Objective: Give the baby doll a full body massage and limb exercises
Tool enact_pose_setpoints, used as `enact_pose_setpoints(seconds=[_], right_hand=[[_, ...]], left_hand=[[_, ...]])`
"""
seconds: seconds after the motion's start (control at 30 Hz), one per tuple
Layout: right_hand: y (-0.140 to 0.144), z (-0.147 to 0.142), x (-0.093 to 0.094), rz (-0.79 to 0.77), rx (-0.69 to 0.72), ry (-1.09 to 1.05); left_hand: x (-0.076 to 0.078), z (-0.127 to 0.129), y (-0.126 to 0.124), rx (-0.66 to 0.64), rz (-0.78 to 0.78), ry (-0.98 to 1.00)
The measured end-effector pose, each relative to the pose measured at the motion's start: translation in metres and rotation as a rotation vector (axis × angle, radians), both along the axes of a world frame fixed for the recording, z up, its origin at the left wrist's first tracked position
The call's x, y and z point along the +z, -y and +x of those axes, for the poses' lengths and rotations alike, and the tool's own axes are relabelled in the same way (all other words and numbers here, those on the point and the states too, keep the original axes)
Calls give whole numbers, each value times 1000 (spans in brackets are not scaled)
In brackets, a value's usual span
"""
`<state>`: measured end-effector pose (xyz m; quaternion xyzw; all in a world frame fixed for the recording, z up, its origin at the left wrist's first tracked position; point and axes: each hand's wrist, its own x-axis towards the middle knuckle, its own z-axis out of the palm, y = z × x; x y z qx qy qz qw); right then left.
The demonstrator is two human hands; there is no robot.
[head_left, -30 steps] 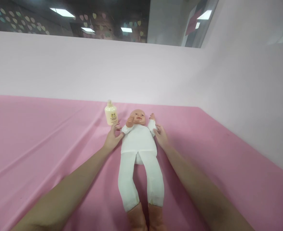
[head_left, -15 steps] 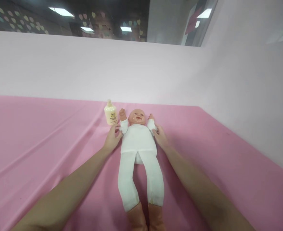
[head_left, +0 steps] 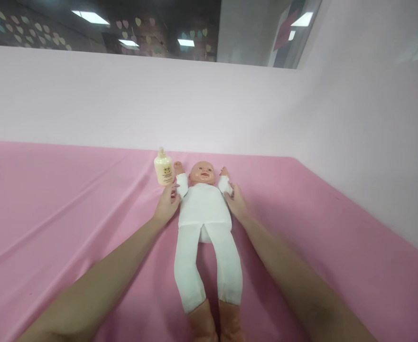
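A baby doll [head_left: 205, 206] lies on its back with its head at the far end. Its body and legs are white, while the head, hands and feet are flesh-coloured. Both of its arms are bent upward beside the head. My left hand [head_left: 166, 205] is closed around the bent doll arm on the left, thumb towards me and fingers behind. On the other side my right hand [head_left: 236, 200] grips the right-hand doll arm near its elbow. A pale yellow bottle [head_left: 164, 170] with dark print stands upright just beyond my left hand.
Pink cloth [head_left: 88, 204] with a few creases covers the surface under the doll. A white wall [head_left: 141, 104] rises behind it, and another white wall [head_left: 379, 142] runs along the right. Above the back wall is a dark glass pane [head_left: 180, 23] with reflected lights.
The doll's left-hand arm has tilted a little outward, its hand shifting left towards the bottle. The right-hand doll arm has moved very slightly to the right. My hands keep their hold.
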<state>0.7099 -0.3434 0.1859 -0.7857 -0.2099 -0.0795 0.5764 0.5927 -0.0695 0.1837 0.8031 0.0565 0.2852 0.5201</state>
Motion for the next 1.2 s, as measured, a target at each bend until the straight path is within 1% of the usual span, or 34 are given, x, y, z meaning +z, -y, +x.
enact_pose_setpoints(seconds=[0.13,0.33,0.53,0.67,0.8,0.87,0.93,1.03,1.13,1.2], right_hand=[[0,-1,1,-59,-33,-13],[-2,-5,6,-81,-51,-32],[-1,-1,2,-91,-80,-36],[0,2,1,-114,-76,-33],[1,2,0,-85,-65,-88],[2,4,-3,-22,-62,-134],[1,8,-6,119,-29,-168],[0,16,-12,314,46,-195],[-2,22,-14,443,104,-225],[-2,23,-14,527,130,-262]], left_hand=[[-1,0,0,11,-5,11],[-5,3,-4,29,24,-5],[-13,9,-13,35,61,-73],[-13,11,-16,7,14,-84],[-10,8,-14,18,-23,-113],[-8,6,-12,12,-56,-134],[-6,5,-11,-31,-125,-143],[-3,4,-8,-93,-269,-123],[-1,4,-7,-85,-385,-48],[0,5,-6,-83,-419,-8]])
